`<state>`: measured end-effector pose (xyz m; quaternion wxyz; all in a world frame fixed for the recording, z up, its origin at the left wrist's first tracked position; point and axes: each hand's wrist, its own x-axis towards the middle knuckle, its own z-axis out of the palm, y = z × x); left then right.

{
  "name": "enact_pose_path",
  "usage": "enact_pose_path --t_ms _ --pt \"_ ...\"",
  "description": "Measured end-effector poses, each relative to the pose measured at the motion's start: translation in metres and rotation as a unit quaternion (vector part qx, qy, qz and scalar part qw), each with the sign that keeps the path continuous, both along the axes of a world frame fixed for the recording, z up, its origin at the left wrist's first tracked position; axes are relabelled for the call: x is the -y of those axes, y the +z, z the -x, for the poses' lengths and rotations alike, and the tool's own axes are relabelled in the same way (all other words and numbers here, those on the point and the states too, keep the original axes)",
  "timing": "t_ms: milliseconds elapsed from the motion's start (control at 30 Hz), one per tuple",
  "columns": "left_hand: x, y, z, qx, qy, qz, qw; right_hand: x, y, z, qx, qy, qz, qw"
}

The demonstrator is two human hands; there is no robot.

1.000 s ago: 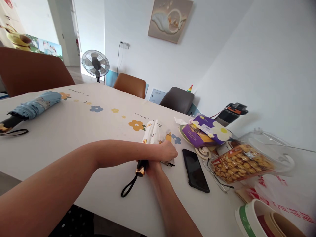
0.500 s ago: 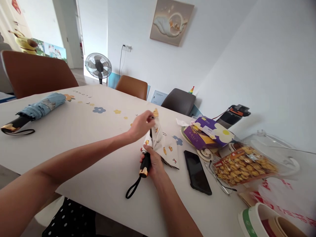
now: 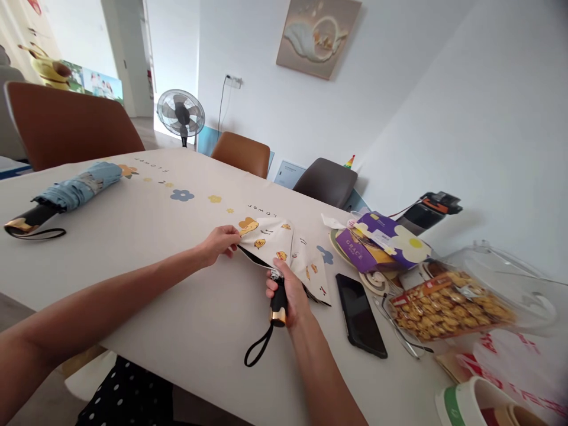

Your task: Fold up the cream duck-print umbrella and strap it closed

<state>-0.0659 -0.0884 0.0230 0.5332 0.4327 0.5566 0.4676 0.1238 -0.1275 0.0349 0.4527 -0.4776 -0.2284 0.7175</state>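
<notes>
A small white folding umbrella [image 3: 284,248] with yellow duck prints lies on the table [image 3: 146,236], its canopy loosely spread. My right hand [image 3: 288,296] is closed round its black handle, whose gold end and wrist strap hang toward me. My left hand [image 3: 219,242] pinches the left edge of the canopy and holds it out to the left, flat above the tabletop.
A folded blue umbrella [image 3: 66,195] lies at the far left. A black phone [image 3: 360,313] sits right of my right hand. Beyond it are a purple box [image 3: 377,242], a bag of snacks [image 3: 444,302], a clear lidded container [image 3: 501,278] and a dark bottle [image 3: 430,213]. Chairs ring the table.
My left hand has uncrossed from over my right, taken the canopy edge and drawn it out to the left, unfurling the umbrella. My right hand has kept its hold on the handle.
</notes>
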Motion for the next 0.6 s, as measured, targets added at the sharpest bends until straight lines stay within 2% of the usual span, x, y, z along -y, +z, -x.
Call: enact_pose_path --t_ms 100,200,267,300,367,467,533,600 --pt "0.0 -0.001 0.007 -0.109 -0.015 0.02 0.994 -0.002 0.005 -0.003 -0.014 -0.005 -0.016 1.0" --pt "-0.001 0.003 0.007 -0.242 0.064 -0.091 0.964 -0.002 0.006 -0.004 0.028 -0.03 -0.009 0.999" --pt "0.001 0.008 -0.001 -0.271 0.092 -0.174 0.942 0.0 0.005 -0.002 0.068 -0.032 0.007 0.997" --pt "0.003 0.01 -0.009 -0.259 0.079 -0.204 0.941 0.001 0.004 0.0 0.087 -0.025 0.015 0.996" --pt "0.007 0.014 -0.028 -0.214 0.011 -0.242 0.946 0.003 0.002 0.004 0.125 -0.005 0.024 0.992" --pt "0.012 0.017 -0.059 -0.206 -0.104 -0.24 0.943 0.005 0.0 0.008 0.159 -0.003 -0.008 0.987" --pt "0.011 0.019 -0.075 -0.205 -0.123 -0.219 0.946 0.007 -0.001 0.01 0.168 -0.002 -0.031 0.985" --pt "0.007 0.02 -0.085 -0.19 -0.111 -0.175 0.96 0.007 0.0 0.01 0.179 0.02 -0.036 0.983"
